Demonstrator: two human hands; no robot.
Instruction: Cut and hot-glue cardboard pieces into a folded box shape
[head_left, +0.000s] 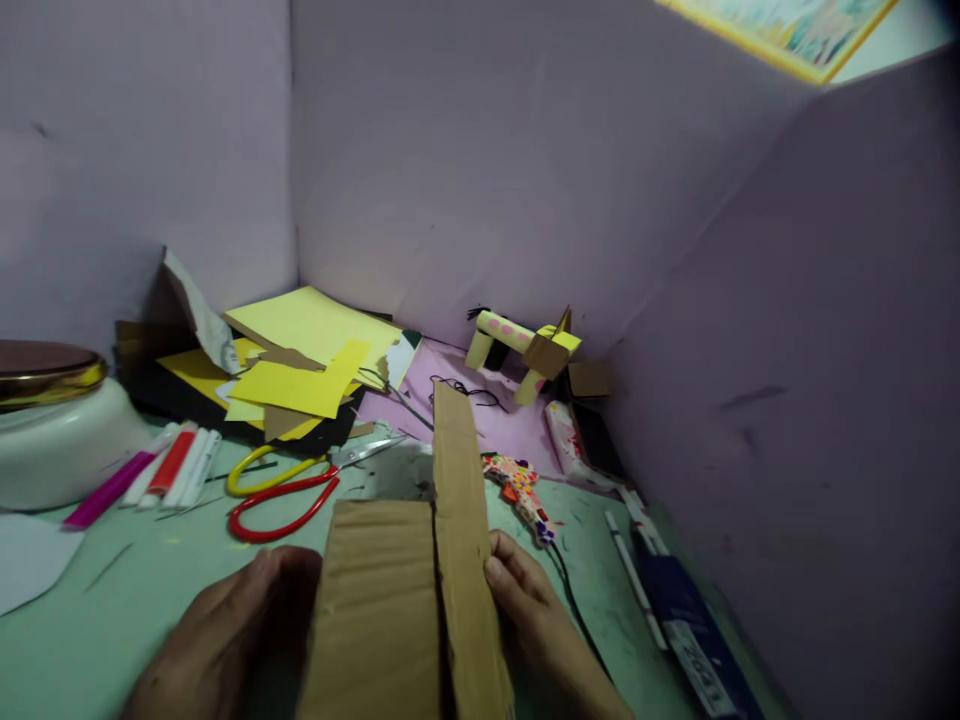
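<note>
My right hand [525,600] pinches the edge of a long, narrow cardboard strip [461,530], thumb in front. The strip stands upright along the right side of a wider, creased cardboard piece [379,600], a thin dark gap between them. On that piece's left side is my left hand [225,620], curled against it, with its fingertips hidden behind the cardboard. Beyond the left hand lie scissors [300,480] with one red and one yellow handle, blades pointing right. A flower-patterned glue gun [523,497] with a black cord rests just past the right hand.
Yellow paper sheets [300,385] and scraps are piled at the back left. Several markers [172,465] lie beside a white jar [60,440]. A spotted paper-tube animal [517,345] stands near the back wall. At right are a white pen [636,580] and a blue box [690,630].
</note>
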